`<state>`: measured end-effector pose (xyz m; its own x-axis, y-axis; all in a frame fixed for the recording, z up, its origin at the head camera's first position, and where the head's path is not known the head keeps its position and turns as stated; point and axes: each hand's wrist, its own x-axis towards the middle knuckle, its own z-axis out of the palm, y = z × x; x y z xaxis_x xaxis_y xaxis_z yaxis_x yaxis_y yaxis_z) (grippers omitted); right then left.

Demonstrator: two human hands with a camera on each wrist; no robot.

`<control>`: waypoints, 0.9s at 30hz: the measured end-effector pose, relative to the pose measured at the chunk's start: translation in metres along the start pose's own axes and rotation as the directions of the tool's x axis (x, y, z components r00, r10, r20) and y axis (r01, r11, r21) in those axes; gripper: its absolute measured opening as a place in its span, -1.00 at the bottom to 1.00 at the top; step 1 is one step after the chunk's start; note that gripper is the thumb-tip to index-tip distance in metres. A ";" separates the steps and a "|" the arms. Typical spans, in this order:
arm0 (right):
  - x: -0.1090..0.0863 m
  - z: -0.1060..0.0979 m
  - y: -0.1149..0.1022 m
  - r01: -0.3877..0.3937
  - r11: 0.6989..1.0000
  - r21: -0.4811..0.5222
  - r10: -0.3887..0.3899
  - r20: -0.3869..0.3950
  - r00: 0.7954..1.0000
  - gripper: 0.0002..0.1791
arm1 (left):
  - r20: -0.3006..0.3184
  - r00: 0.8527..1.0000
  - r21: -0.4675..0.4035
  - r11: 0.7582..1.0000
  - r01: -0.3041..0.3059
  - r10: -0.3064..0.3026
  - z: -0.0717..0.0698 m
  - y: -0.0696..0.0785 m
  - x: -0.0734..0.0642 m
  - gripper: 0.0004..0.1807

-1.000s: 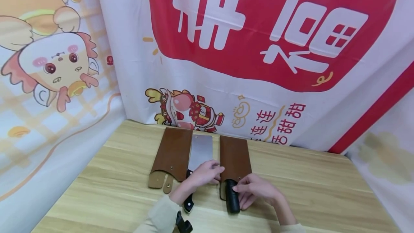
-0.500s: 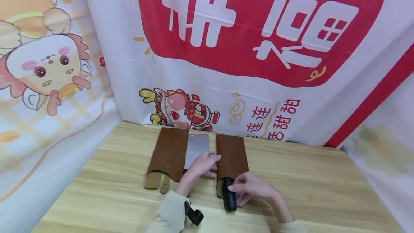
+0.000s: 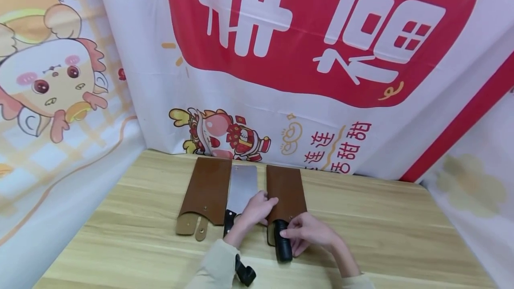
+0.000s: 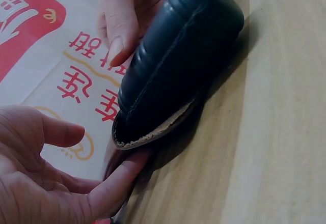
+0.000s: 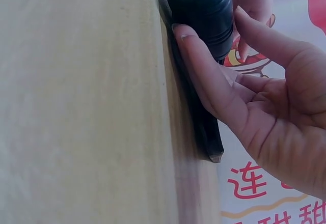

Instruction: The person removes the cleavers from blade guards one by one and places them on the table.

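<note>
A brown leather sheath (image 3: 284, 191) lies on the table, with a knife's black ridged handle (image 3: 283, 246) sticking out of its near end; the blade is hidden inside. My right hand (image 3: 315, 232) pinches this handle, thumb on top and fingers along its right side. At the sheath's left edge is my left hand (image 3: 257, 208), its thumb above the leather. In the left wrist view a left finger (image 4: 119, 183) touches below the sheath's mouth (image 4: 158, 135), while the left thumb stands apart. Beside the left hand lies a bare cleaver (image 3: 242, 186), its black handle partly covered by my arm.
A second brown sheath (image 3: 206, 186) lies left of the cleaver, its tan flap and snap strap toward me. Printed cloth (image 3: 225, 86) hangs behind and beside the wooden table (image 3: 373, 226). A black strap (image 3: 245, 273) hangs at my left sleeve.
The view has shifted a little. My left hand has moved slightly, its thumb now reaching over the right sheath's edge. The right hand keeps its hold on the knife handle.
</note>
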<state>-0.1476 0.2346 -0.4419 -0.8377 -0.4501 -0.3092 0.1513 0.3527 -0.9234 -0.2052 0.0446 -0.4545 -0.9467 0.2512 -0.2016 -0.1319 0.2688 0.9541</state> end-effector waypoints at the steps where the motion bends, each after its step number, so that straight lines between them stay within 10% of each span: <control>1: 0.000 0.001 -0.001 -0.004 1.000 -0.015 0.003 -0.005 1.000 -0.74 | -0.003 1.000 0.002 1.000 0.002 -0.002 0.000 0.000 0.000 -0.36; 16: -0.004 0.013 -0.018 -0.090 0.973 -0.210 0.069 -0.109 0.992 -0.62 | 0.011 1.000 -0.032 1.000 -0.001 0.001 0.000 0.000 0.000 -0.33; 27: -0.008 0.015 -0.024 -0.134 0.978 -0.163 0.094 -0.233 0.968 -0.68 | 0.019 0.999 -0.181 0.983 0.038 -0.036 0.003 0.003 0.005 -0.35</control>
<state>-0.1369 0.2173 -0.4212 -0.9191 -0.2112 -0.3327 0.1746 0.5385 -0.8243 -0.2092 0.0495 -0.4536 -0.9358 0.2587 -0.2394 -0.2190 0.1057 0.9700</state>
